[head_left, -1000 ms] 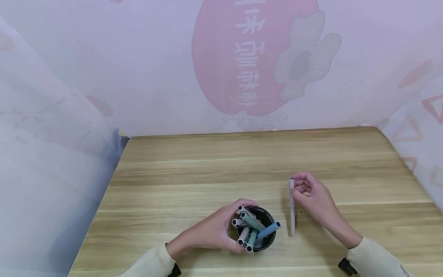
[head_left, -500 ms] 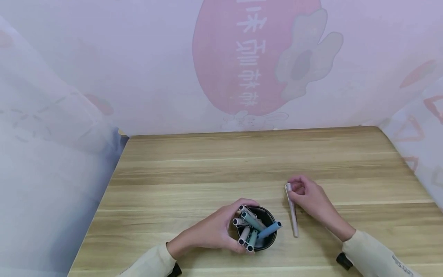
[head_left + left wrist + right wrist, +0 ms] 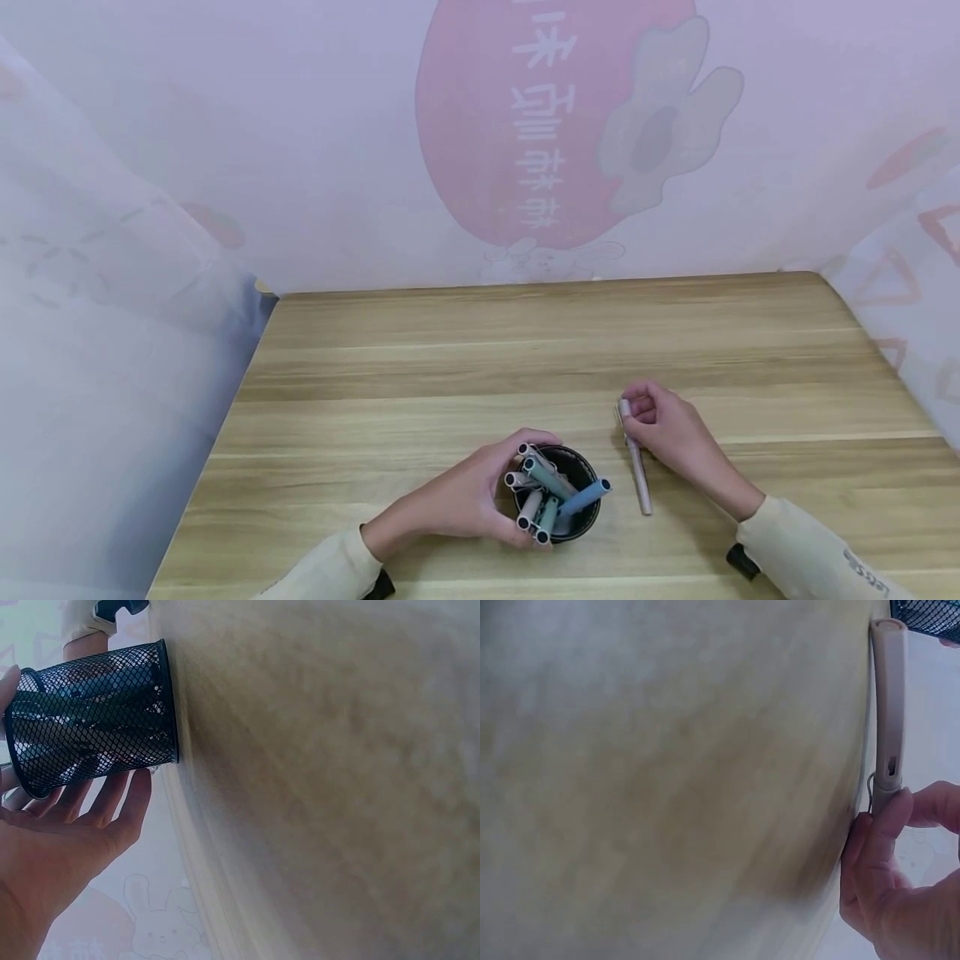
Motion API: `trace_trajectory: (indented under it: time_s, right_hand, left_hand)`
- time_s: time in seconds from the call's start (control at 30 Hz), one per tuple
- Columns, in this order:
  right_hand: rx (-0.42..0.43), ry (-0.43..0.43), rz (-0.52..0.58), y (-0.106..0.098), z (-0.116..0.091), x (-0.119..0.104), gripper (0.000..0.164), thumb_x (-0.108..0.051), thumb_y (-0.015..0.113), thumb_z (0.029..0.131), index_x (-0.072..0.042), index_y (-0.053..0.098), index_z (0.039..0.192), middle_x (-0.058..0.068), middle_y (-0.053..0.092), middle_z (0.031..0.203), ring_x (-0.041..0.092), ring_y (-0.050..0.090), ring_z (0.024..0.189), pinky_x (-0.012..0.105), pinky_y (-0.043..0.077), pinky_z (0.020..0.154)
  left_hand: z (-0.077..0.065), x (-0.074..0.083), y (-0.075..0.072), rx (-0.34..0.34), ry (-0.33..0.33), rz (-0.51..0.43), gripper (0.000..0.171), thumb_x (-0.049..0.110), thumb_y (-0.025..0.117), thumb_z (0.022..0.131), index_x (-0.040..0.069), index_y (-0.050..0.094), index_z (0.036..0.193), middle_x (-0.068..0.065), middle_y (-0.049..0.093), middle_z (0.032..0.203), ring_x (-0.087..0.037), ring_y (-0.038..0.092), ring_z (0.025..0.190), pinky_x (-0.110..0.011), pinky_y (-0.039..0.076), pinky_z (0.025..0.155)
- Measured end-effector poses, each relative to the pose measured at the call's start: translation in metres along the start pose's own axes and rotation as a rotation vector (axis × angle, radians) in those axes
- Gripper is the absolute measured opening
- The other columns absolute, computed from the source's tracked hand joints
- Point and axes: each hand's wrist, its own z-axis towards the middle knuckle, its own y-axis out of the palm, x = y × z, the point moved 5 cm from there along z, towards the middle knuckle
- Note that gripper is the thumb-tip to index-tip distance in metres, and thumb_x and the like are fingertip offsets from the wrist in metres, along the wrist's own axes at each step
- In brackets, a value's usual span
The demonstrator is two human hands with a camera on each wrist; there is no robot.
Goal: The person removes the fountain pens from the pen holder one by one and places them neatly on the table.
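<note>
My left hand point(image 3: 468, 496) curls round the left side of a black mesh pen cup point(image 3: 94, 720), which stands upright on the table. Several pens lean out of it, among them a blue pen point(image 3: 583, 498), a green pen point(image 3: 546, 479) and pale pinkish ones. To the right of the cup, my right hand point(image 3: 671, 425) pinches a pale pinkish pen point(image 3: 639, 479) by its clip end between thumb and fingers. That pen lies low along the tabletop, its other end pointing toward me, as the right wrist view of the pen point(image 3: 889, 697) confirms.
The wood-grain table point(image 3: 450, 350) reaches back to a pale printed backdrop point(image 3: 337, 167) with a pink shape and white characters. Similar printed sheets hang on the left and right. Its far edge runs straight, with a rounded right corner.
My right hand has shifted slightly left and nearer to me. The pen has turned, its clip end going left and its near end swinging right. My left hand and the cup stay put.
</note>
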Motion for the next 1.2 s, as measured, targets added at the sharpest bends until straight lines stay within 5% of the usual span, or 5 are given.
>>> trace_trajectory:
  time_s: [0.7, 1.0, 1.2]
  right_hand:
    - [-0.001, -0.037, -0.1, -0.001, 0.001, -0.001, 0.028, 0.001, 0.07, 0.097, 0.009, 0.065, 0.123, 0.019, 0.067, 0.113, 0.029, 0.069, 0.099, 0.04, 0.061, 0.082]
    - [0.064, -0.051, -0.125, -0.009, -0.016, -0.003, 0.038, -0.001, 0.067, 0.096, 0.011, 0.063, 0.132, 0.024, 0.064, 0.123, 0.031, 0.068, 0.105, 0.049, 0.058, 0.091]
    - [0.1, -0.074, -0.021, -0.014, -0.031, -0.013, 0.043, -0.007, 0.064, 0.106, 0.007, 0.054, 0.145, 0.02, 0.064, 0.131, 0.032, 0.065, 0.117, 0.04, 0.057, 0.095]
  left_hand:
    - [0.0, 0.0, 0.0, -0.006, -0.008, -0.003, 0.097, 0.016, 0.095, 0.084, 0.035, 0.04, 0.162, 0.001, 0.065, 0.145, -0.016, 0.061, 0.13, -0.038, 0.048, 0.111]
    - [0.001, 0.001, 0.001, -0.008, -0.013, 0.026, 0.099, 0.016, 0.095, 0.083, 0.038, 0.039, 0.162, 0.003, 0.065, 0.145, -0.014, 0.058, 0.133, -0.041, 0.043, 0.117]
    - [0.001, -0.002, 0.001, -0.01, -0.019, 0.029, 0.098, 0.017, 0.095, 0.083, 0.035, 0.039, 0.162, 0.003, 0.065, 0.145, -0.014, 0.057, 0.134, -0.041, 0.042, 0.117]
